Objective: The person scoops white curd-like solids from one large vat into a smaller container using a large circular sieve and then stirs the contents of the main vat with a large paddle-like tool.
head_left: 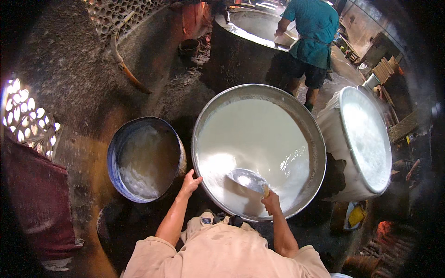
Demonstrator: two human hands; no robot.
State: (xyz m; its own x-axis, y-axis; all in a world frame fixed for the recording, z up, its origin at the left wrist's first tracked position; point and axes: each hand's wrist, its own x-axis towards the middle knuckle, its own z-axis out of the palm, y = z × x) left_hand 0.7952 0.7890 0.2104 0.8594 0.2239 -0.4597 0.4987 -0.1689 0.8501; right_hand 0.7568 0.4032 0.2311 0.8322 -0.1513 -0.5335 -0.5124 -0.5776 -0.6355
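A wide metal basin (200, 139) stands right before me, filled with smooth milky-white liquid (259, 134). My left hand (190, 183) grips the basin's rim at its lower left, fingers over the edge. In my right hand (270, 203) is the handle of a large round metal ladle (248, 178), held over the near part of the basin. The ladle's bowl sits at the liquid's surface; how deep it dips I cannot tell.
Left of the basin stands a blue-rimmed drum (111, 160) of cloudy brownish liquid. On the right is a pale tub (338, 139) with foamy white contents. Beyond, a co-worker (315, 28) in a teal shirt leans over a large round vat (241, 60). A maroon cloth (37, 199) hangs at far left.
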